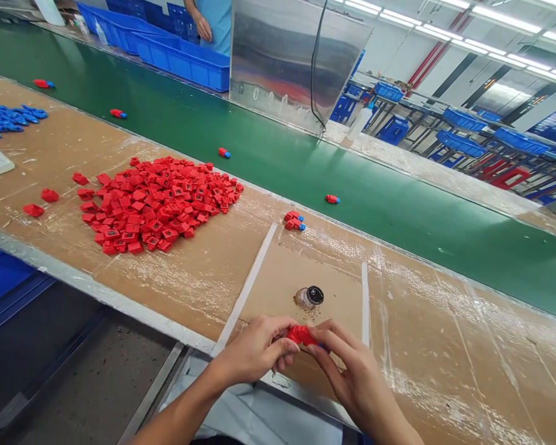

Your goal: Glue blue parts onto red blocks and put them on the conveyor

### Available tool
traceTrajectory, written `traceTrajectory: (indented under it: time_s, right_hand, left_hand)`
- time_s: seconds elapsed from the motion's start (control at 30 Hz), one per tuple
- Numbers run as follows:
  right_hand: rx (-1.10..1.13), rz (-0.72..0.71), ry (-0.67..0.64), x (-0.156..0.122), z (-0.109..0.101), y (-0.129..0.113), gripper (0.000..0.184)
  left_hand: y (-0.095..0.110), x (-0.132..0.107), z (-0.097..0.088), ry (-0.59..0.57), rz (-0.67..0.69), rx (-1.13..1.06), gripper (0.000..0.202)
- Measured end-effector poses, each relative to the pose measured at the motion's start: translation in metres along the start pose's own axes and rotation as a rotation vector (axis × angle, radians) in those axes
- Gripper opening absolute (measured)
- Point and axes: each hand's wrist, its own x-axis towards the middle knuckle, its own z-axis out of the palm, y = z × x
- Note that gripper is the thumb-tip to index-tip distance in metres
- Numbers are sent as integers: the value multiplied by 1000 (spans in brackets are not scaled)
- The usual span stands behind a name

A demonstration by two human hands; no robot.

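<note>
Between both hands, low in the middle of the view, is a small red plastic piece [301,335] with a bit of blue at its right end. My left hand [263,347] pinches its left side with thumb and fingers. From the right, my right hand [345,358] grips the other end, where fingers hide most of the blue part. Just beyond the hands stands a small round jar with a black top [314,295] on a taped cardboard patch. Two red-and-blue assembled pieces [294,220] lie farther back, near the belt.
A large heap of red pieces [157,204] lies to the left, with blue pieces [9,118] beyond. Several assembled pieces sit on the green conveyor belt [269,148]. Across it are blue bins [185,59], a metal panel [287,62] and another person's hand [204,28].
</note>
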Motion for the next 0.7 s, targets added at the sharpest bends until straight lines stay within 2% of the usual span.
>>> traceTrajectory:
  time_s: [0.3, 0.5, 0.6, 0.7]
  right_hand:
    - [28, 30, 39, -11, 14, 0, 19]
    - [195, 123, 172, -13, 24, 6, 16]
    - [254, 208, 269, -29, 24, 10, 19]
    - [211, 290, 455, -66, 3, 17, 26]
  left_hand:
    - [2, -1, -8, -62, -30, 135, 14]
    - [9, 5, -4, -111, -72, 55, 18]
    - [12, 3, -6, -127, -140, 15, 35]
    - [17, -5, -26, -71, -187, 57, 59]
